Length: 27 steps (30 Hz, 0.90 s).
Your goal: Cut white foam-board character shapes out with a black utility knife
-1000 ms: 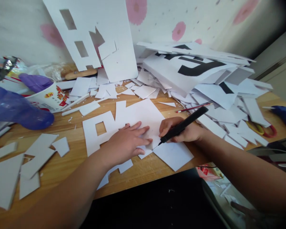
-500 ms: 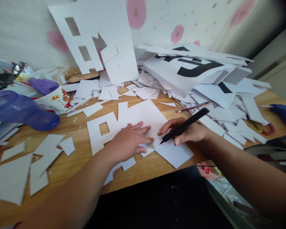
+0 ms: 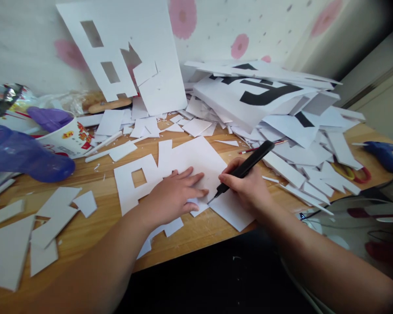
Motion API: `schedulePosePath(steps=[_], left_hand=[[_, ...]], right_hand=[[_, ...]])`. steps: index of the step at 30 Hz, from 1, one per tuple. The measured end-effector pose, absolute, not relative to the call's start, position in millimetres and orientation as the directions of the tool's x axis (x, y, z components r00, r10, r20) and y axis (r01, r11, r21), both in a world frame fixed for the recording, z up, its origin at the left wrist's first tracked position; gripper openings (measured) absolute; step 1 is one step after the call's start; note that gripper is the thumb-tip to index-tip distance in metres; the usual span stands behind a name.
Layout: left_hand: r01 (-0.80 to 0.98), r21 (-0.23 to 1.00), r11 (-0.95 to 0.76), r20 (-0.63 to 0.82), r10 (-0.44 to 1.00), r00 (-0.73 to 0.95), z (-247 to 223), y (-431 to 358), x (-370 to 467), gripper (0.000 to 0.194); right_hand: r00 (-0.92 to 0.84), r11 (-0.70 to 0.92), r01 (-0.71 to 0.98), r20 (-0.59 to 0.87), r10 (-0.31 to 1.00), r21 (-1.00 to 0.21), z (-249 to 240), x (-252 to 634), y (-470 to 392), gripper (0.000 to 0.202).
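Note:
My left hand [image 3: 177,192] lies flat with spread fingers on a white foam board [image 3: 198,152], which has a rectangular window cut in its left part. My right hand [image 3: 249,183] grips a black craft knife [image 3: 245,166] like a pen. Its thin tip touches the near part of the board, just right of my left fingertips. Another white sheet [image 3: 232,211] sticks out under my right hand towards the table's front edge. Smaller white pieces [image 3: 174,226] lie partly hidden below my left hand and wrist.
A board with cut windows [image 3: 163,56] leans on the wall. Heaped white scraps [image 3: 304,152], a pencil [image 3: 249,150], scissors [image 3: 362,174] and a blue glue gun [image 3: 381,152] lie right. Left are a paper tub [image 3: 65,139], a blue translucent bottle [image 3: 36,152] and loose pieces [image 3: 11,248].
My right fingers have closed more tightly round the craft knife, and its handle stands a little steeper. My left hand still presses the board. The whole view has shifted slightly.

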<state>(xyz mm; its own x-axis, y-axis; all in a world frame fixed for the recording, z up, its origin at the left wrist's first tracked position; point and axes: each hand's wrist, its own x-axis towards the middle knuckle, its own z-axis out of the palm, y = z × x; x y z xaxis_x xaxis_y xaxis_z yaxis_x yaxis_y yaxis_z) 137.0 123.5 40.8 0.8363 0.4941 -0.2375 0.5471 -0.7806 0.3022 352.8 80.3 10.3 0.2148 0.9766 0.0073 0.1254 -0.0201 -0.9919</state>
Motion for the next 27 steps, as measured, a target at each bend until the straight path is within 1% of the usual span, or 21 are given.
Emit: schedulePosePath(steps=[5,9,11,13,15,17,21,25,27], left_hand=[[0.536,0.295,-0.791,-0.223,0.488,0.844,34.9,124.4,133.7,0.044],[0.516,0.291,-0.806,-0.207,0.474,0.856,33.9,124.7,131.9,0.043],[0.520,0.289,-0.804,-0.212,0.476,0.854,35.7,124.7,132.6,0.043],[0.527,0.292,-0.798,-0.215,0.482,0.849,37.8,124.7,133.9,0.042],[0.530,0.293,-0.796,-0.212,0.486,0.848,38.7,124.7,134.7,0.042],[0.527,0.292,-0.798,-0.203,0.486,0.850,37.9,124.7,134.5,0.042],[0.524,0.297,-0.798,-0.187,0.490,0.852,35.2,124.5,132.6,0.044],[0.542,0.305,-0.783,-0.211,0.500,0.840,36.4,124.1,132.5,0.043],[0.554,0.302,-0.776,-0.235,0.502,0.832,37.4,124.4,133.2,0.044]], right_hand=[[0.208,0.011,0.126,0.038,0.977,-0.992,-0.3,359.3,76.5,0.030],[0.182,0.024,0.128,0.047,0.982,-0.991,5.8,358.6,78.3,0.028],[0.141,0.041,0.190,0.069,0.988,-0.981,14.9,358.7,81.8,0.025],[0.060,0.069,0.291,0.090,0.994,-0.954,24.0,359.8,86.4,0.023],[-0.004,0.087,0.353,0.092,0.996,-0.931,29.0,361.0,90.3,0.022],[0.013,0.081,0.352,0.091,0.996,-0.932,28.3,362.0,92.2,0.023],[0.110,0.073,0.295,0.110,0.988,-0.953,17.3,362.9,90.9,0.027],[0.155,0.079,0.292,0.128,0.980,-0.953,11.7,365.7,90.6,0.026],[0.150,0.075,0.300,0.125,0.981,-0.951,10.9,367.9,91.7,0.026]])
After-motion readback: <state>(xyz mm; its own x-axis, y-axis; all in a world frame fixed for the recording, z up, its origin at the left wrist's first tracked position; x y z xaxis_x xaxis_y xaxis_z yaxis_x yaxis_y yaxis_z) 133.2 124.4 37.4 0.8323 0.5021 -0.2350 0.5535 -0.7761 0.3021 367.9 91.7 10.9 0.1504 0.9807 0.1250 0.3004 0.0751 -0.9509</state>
